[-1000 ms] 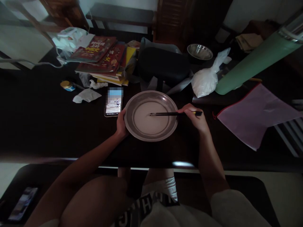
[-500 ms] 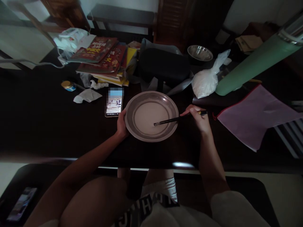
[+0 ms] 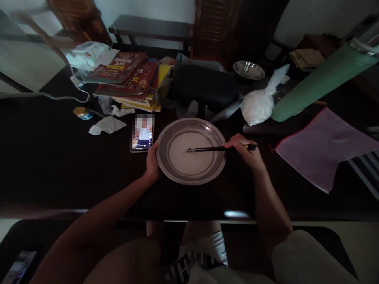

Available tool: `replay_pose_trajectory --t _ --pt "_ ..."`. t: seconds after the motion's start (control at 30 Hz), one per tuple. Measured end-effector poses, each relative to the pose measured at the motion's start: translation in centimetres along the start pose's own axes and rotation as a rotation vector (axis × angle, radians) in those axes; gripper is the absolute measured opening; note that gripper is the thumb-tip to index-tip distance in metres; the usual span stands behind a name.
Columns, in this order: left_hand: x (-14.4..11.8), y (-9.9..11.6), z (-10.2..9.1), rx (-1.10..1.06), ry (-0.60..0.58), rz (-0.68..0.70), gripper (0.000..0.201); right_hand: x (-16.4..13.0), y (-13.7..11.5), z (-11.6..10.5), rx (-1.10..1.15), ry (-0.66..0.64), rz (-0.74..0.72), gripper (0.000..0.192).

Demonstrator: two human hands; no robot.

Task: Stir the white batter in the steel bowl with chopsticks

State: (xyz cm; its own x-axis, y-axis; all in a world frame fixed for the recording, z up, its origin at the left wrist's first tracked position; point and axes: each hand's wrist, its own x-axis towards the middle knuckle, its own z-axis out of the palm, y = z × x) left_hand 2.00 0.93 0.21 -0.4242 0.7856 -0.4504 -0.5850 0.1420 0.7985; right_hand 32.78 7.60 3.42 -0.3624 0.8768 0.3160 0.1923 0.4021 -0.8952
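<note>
Head view: looking down at a dark wooden table [image 3: 59, 165], seated person's two bare arms reaching in.
Pan: round shallow metal pan [image 3: 192, 151] is sitting on the table in front of the person, pale milky liquid [image 3: 189, 156] lying in its flat bottom.
Left hand: left hand [image 3: 152, 162] is gripping the pan's left rim, fingers curled around the edge, thumb on top.
Right hand: right hand [image 3: 245, 152] is hovering just past the pan's right rim, fingers pinching a pair of dark chopsticks [image 3: 216, 148] near their yellow-banded end.
Chopsticks: lying almost level, tips reaching into the liquid near the pan's centre.
Phone: lit smartphone [image 3: 142, 133] is lying flat just left of the pan, close to the left hand.
Behind pan: stack of red and yellow books [image 3: 130, 81], black bag [image 3: 204, 85], knotted white plastic bag [image 3: 258, 104], small steel bowl [image 3: 248, 70].
Right side: green rolled mat [image 3: 319, 85] is leaning across; pink sheet [image 3: 319, 148] is lying flat.
</note>
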Motion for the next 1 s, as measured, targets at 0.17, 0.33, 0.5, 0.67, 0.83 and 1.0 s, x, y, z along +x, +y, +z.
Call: replay_pose_trajectory --t 0.17,0.33,0.5,0.67,0.83,1.0 --pt "-0.12 0.24 0.13 -0.026 -0.020 0.000 0.019 -0.28 -0.12 0.12 0.023 0.158 0.022 0.038" --pt "-0.34 0.36 0.44 -0.028 -0.052 0.003 0.020 -0.24 -0.13 0.59 0.004 -0.003 -0.017 0.030" --pt "-0.64 0.53 0.65 -0.018 -0.030 0.016 0.019 -0.14 0.00 0.49 0.058 0.206 0.025 0.038" --pt "-0.42 0.21 0.41 0.000 -0.056 0.034 0.020 -0.08 0.07 0.56 0.005 0.048 -0.008 0.037" --pt "-0.22 -0.11 0.16 0.002 -0.055 0.045 0.024 -0.10 0.31 0.39 0.087 0.196 0.049 0.038" --pt "-0.44 0.30 0.35 -0.006 -0.058 0.006 0.021 -0.05 0.53 0.28 0.017 0.049 -0.004 0.032"
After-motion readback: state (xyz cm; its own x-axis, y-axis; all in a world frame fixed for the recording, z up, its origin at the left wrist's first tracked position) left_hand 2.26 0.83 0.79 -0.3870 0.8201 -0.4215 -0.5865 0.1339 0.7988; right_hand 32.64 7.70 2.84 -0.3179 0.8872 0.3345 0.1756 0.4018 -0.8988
